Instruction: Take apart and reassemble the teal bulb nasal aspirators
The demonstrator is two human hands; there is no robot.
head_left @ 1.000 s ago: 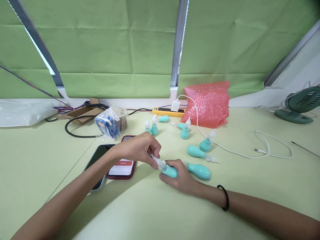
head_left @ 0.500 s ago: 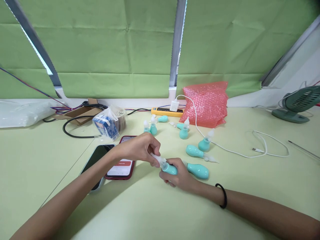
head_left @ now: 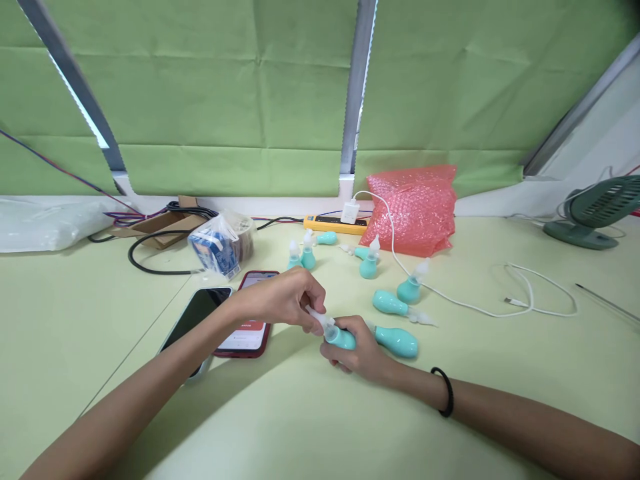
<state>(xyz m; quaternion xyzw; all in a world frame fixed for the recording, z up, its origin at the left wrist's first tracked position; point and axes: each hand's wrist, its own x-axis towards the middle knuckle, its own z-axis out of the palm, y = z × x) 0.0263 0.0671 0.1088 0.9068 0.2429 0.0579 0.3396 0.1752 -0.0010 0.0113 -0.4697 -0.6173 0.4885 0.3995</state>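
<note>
My right hand (head_left: 357,350) is wrapped round the teal bulb of a nasal aspirator (head_left: 341,339), which points up to the left. The fingers of my left hand (head_left: 300,300) pinch its whitish nozzle (head_left: 316,316), and nozzle and bulb are joined or touching. Just right of my right hand lies another teal aspirator (head_left: 397,341), its tip partly hidden. Beyond it one more lies on its side (head_left: 390,303), and an upright one (head_left: 409,289) stands behind that. Several others, such as an upright aspirator (head_left: 368,267), are farther back.
Two phones, one dark-screened (head_left: 197,320) and one red-cased (head_left: 256,347), lie by my left forearm. Behind are a plastic-wrapped blue box (head_left: 217,250), a yellow power strip (head_left: 330,227) and a red bubble-wrap bag (head_left: 413,210). A white cable (head_left: 460,308), thin rod (head_left: 607,301) and green fan (head_left: 600,207) are right.
Both hands keep their grips on the aspirator. My left hand and the nozzle have shifted very slightly to the right, along with a small shift of the whole view.
</note>
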